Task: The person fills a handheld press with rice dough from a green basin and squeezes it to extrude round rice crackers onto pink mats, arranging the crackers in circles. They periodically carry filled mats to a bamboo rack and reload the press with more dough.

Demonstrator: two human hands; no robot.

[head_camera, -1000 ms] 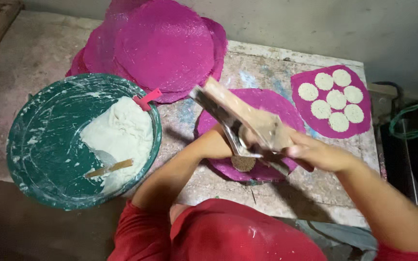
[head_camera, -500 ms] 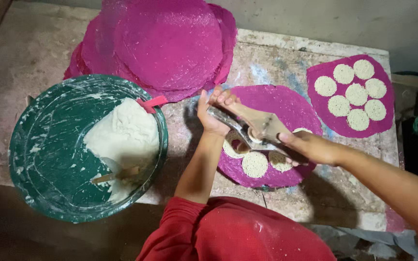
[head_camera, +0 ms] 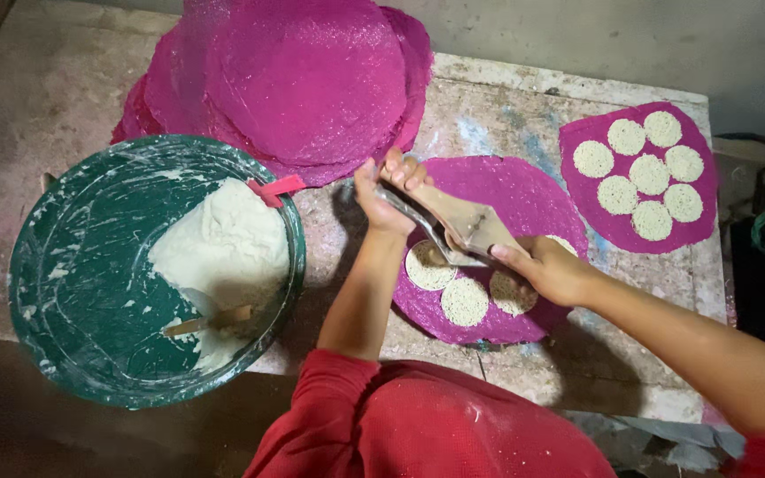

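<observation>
Your left hand (head_camera: 389, 188) grips the far handle end of the hinged metal-and-wood press tool (head_camera: 453, 223), fingers curled tight around it. Your right hand (head_camera: 549, 268) clamps the near end, fingers wrapped — both closed on the tool.

The tool sits tilted over the round magenta plastic sheet (head_camera: 506, 190) at table centre, its low end just above the three pale sesame-speckled dough discs (head_camera: 465, 301), which lie at 6 o'clock on that sheet.

At 2 o'clock from the tool — a second magenta sheet (head_camera: 577, 212) carrying seven of the same discs, well apart from your hands. At 11 o'clock, a stack of bare magenta sheets (head_camera: 303, 80). At 9 o'clock, a big green round tub (head_camera: 73, 292) with white dough and a wooden stick (head_camera: 205, 322) stuck in it; a red clip (head_camera: 276, 188) on its rim. All on a worn stone table (head_camera: 506, 97).
</observation>
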